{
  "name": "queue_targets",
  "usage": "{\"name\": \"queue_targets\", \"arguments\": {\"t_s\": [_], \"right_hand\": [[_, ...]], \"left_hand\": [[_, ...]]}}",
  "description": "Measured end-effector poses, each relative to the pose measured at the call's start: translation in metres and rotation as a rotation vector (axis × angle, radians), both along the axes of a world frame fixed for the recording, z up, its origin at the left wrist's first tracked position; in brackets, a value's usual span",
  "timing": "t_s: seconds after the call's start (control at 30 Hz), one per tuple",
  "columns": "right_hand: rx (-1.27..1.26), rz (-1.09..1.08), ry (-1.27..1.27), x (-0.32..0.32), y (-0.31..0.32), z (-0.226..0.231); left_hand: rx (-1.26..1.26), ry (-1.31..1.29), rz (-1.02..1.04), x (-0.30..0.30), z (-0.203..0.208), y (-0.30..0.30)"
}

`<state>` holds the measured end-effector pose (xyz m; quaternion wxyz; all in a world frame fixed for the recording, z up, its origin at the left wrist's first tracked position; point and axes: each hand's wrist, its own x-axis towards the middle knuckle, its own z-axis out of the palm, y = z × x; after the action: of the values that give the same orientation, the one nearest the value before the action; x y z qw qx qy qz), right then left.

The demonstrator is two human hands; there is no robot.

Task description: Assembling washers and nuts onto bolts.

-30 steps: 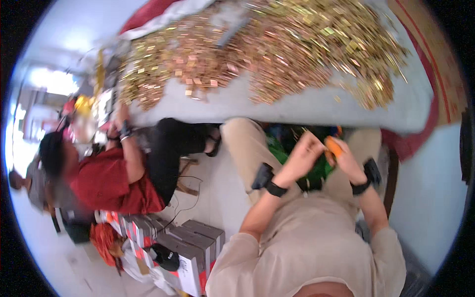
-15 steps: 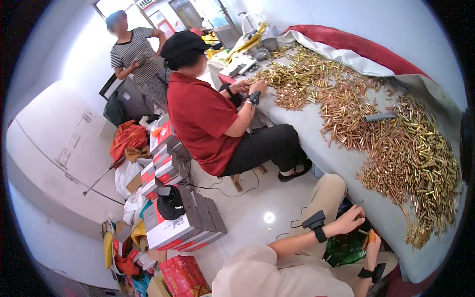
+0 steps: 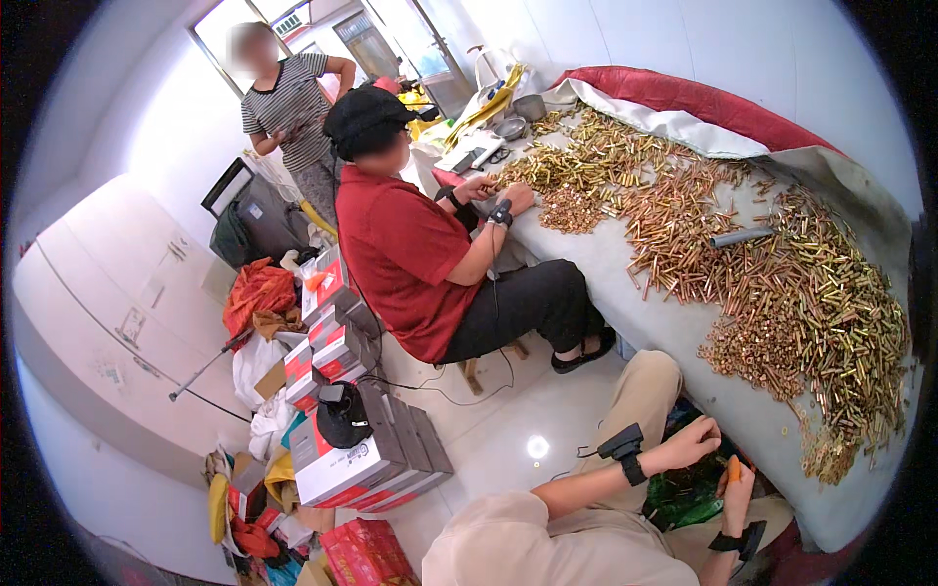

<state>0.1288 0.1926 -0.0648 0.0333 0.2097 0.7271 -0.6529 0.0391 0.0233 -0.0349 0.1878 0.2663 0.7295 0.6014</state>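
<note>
Hands first: our left hand [image 3: 692, 441] sits curled in our lap, fingers drawn together, though we cannot tell whether anything is pinched inside them. Our right hand [image 3: 738, 485] is clamped around a small orange piece [image 3: 734, 469], held upright just below the left hand and close to touching it. Both hover over a green bag [image 3: 689, 498] lying between our knees, right under the edge of the grey table [image 3: 606, 264]. On that table the heap of small brass parts [image 3: 811, 293] spreads well above our hands, with a grey tube [image 3: 740, 237] resting on it.

To do this well, we judge it best to keep the orange piece steady in the right grip and let the left do the fine work, staying over the bag so anything that slips lands there rather than on the floor. Wrists close together should help. Across from us a person in a red shirt [image 3: 410, 254] works at the far heap, well apart from our hands, so we need not crowd them
</note>
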Motion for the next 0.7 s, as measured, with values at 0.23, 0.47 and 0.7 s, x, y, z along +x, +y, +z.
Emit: {"name": "queue_targets", "arguments": {"t_s": [0.23, 0.47, 0.7], "right_hand": [[-0.019, -0.022, 0.024, 0.006, 0.001, -0.004], [-0.034, 0.000, 0.115, 0.006, -0.004, 0.014], [-0.028, -0.012, 0.125, 0.010, -0.002, 0.018]], "left_hand": [[0.008, -0.019, -0.021, 0.004, -0.001, 0.003], [0.027, -0.068, -0.026, 0.005, 0.003, 0.004], [0.032, -0.025, -0.034, 0.007, 0.002, 0.005]]}}
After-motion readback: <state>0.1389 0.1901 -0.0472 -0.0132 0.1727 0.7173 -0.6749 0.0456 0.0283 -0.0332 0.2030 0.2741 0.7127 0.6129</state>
